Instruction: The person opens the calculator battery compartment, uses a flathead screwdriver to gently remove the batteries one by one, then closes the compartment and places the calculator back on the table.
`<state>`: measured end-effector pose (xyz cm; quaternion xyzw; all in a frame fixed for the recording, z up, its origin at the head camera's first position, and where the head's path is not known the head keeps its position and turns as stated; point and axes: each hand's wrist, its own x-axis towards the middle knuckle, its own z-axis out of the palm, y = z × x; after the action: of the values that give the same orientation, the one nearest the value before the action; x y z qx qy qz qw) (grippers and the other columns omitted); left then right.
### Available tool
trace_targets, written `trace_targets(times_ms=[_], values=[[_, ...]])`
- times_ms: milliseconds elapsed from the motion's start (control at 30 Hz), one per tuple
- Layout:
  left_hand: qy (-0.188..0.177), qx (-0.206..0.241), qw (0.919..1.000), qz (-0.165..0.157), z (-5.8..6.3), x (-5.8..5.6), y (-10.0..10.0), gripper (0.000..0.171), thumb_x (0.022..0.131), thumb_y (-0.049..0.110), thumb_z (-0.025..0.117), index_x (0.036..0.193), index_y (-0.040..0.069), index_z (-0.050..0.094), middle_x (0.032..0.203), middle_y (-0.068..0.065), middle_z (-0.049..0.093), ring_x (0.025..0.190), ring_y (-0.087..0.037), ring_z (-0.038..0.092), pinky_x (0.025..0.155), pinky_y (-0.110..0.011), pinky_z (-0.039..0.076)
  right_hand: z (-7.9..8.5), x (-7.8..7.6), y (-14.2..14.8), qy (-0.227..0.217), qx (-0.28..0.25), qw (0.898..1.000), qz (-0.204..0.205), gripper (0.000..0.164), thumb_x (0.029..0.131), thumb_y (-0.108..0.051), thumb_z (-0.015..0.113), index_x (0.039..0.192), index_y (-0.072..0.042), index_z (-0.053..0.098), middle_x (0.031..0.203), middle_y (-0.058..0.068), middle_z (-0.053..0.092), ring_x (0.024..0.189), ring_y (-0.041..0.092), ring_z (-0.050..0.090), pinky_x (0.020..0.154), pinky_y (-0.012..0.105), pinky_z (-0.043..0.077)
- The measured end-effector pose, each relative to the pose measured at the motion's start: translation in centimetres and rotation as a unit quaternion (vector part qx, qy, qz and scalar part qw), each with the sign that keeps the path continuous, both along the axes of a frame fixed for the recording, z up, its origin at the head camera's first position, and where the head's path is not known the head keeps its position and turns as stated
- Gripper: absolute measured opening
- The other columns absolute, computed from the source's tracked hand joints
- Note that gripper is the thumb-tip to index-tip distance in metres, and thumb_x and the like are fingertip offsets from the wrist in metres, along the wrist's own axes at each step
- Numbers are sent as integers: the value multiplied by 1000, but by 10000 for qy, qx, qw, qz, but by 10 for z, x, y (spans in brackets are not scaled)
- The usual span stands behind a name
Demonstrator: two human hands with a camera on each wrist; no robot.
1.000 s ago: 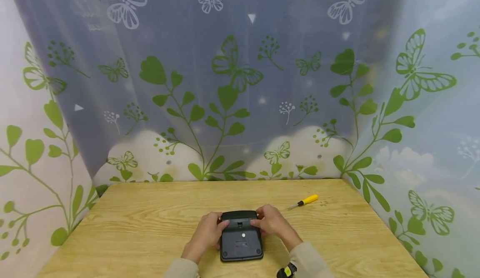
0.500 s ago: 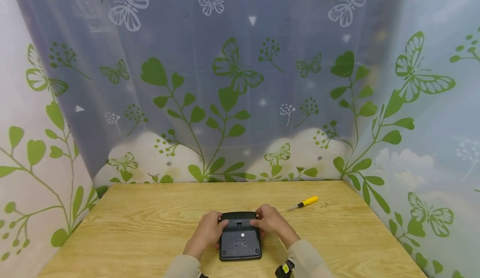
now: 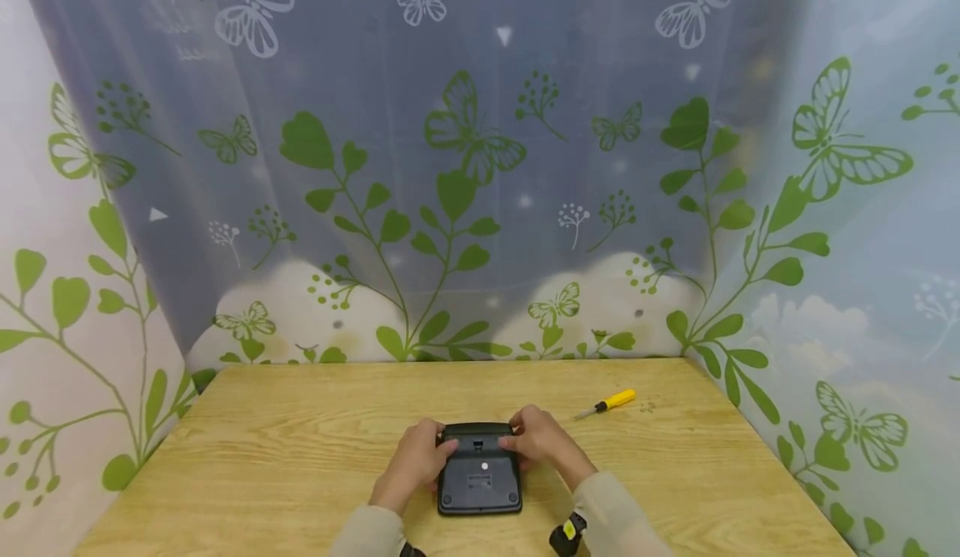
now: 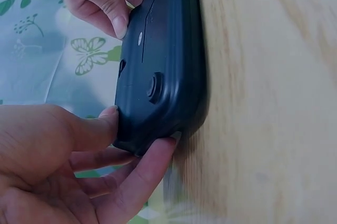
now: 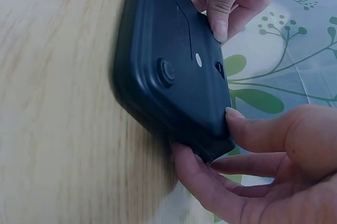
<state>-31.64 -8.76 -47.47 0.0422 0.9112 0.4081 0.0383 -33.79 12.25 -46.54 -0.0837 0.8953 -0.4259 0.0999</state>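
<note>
A black desk calculator (image 3: 480, 490), as it appears, is face down on the wooden table, its underside showing. Round feet sit at its near corners, with a small white sticker (image 3: 484, 466) and a faint label in the middle. My left hand (image 3: 412, 461) pinches its far left corner, thumb on the underside and fingers beneath. On the far right corner my right hand (image 3: 542, 447) grips likewise. Both wrist views show the thumbs at the thicker end's edge; the calculator's face is hidden. Beyond my right hand lies a yellow screwdriver (image 3: 617, 400) with a black collar.
Several tiny screw-like pieces (image 3: 647, 408) lie beside the screwdriver's handle. The wooden table (image 3: 300, 457) reaches back to a curtain (image 3: 480, 207) printed with leaves and butterflies, with more such cloth at both sides.
The calculator has shifted slightly away from me and a little left, with both hands keeping their hold. The screwdriver has stayed in place.
</note>
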Motion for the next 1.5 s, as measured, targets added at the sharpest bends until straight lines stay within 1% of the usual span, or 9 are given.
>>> trace_targets(times_ms=[133,333,600,733,867,1000,1267,1500], values=[[-24,25,10000,66,0,1,0,45,94,17,60,130,-9,50,114,-30,60,46,-18,61,40,-28,53,-1,-1,-1,-19,11,10000,-34,48,86,-10,70,122,15,52,112,29,61,68,22,67,53,32,59],[-89,93,9997,217,-3,1,-1,44,93,18,61,129,-6,52,119,-30,57,52,-18,60,40,-27,52,-3,-2,-2,-24,-2,10000,-9,47,85,-10,70,121,14,53,112,30,61,72,22,67,54,31,59],[-55,153,9999,28,-4,0,-3,45,92,17,63,129,-7,52,116,-30,59,56,-17,61,40,-27,53,-3,-3,-2,-19,64,10000,-74,48,86,-11,71,122,14,53,113,31,61,65,21,67,53,31,59],[-28,179,9998,21,-5,0,-4,45,92,16,63,128,-9,52,114,-30,58,52,-17,60,40,-28,53,-2,-2,-2,-28,75,10000,-43,48,86,-11,70,122,14,53,113,31,61,65,21,66,53,31,59],[80,192,9998,-43,-6,1,-4,45,92,16,64,127,-9,52,106,-28,61,48,-17,59,39,-29,53,-2,-1,-2,-15,50,10000,-40,47,86,-11,70,122,14,52,113,31,60,66,21,66,53,32,59],[113,226,9997,-78,-5,1,-4,44,92,16,64,127,-9,53,101,-25,61,48,-17,59,39,-30,53,-2,-1,-1,-25,-2,10000,-80,48,86,-11,71,122,14,52,114,32,59,66,21,66,54,31,59],[63,303,9995,-41,-5,2,-4,42,92,13,62,127,-9,52,109,-28,59,63,-19,61,41,-29,54,-5,-1,-1,6,57,10000,-63,48,86,-12,71,122,13,53,113,30,60,63,19,65,53,31,59],[112,377,9992,-13,-5,2,-4,40,93,11,60,126,-9,52,113,-30,58,68,-22,62,40,-30,54,-3,-2,-1,13,103,9999,-40,47,86,-12,70,122,12,53,108,28,62,62,19,65,52,31,59]])
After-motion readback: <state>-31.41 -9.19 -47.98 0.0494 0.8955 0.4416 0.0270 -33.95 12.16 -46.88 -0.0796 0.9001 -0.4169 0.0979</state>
